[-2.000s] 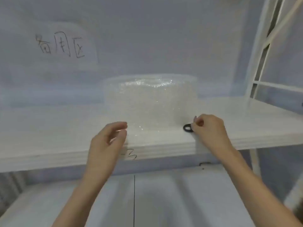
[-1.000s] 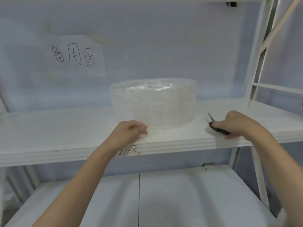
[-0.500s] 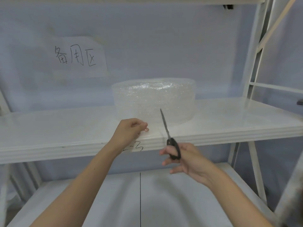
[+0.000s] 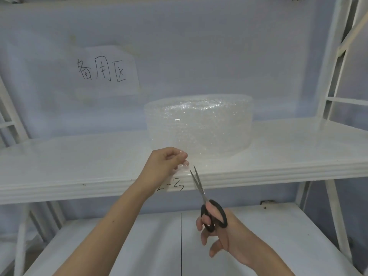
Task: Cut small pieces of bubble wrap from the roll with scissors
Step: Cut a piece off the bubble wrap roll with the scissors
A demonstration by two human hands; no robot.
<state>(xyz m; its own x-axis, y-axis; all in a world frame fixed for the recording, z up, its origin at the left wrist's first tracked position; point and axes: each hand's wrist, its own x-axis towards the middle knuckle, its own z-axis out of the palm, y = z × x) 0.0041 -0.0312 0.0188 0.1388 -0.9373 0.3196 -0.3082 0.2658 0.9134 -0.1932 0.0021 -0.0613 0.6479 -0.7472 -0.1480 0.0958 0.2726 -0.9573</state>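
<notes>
A clear roll of bubble wrap (image 4: pixel 199 124) lies flat on the white shelf (image 4: pixel 79 162). Its loose end (image 4: pixel 184 165) reaches toward the shelf's front edge, and my left hand (image 4: pixel 166 162) pinches that end between thumb and fingers. My right hand (image 4: pixel 217 232) holds black-handled scissors (image 4: pixel 207 204) below the shelf edge. The blades point up, slightly apart, their tips just right of my left fingers at the loose end.
A paper sign with handwritten characters (image 4: pixel 103 71) hangs on the back wall. White frame uprights (image 4: pixel 332 62) stand at the right. A lower white shelf (image 4: pixel 139 246) lies beneath my arms. A handwritten label (image 4: pixel 173 187) marks the shelf's front edge.
My right hand picked the scissors off the shelf, brought them down in front and raised the blades toward the loose end. My left hand has kept its pinch on the wrap.
</notes>
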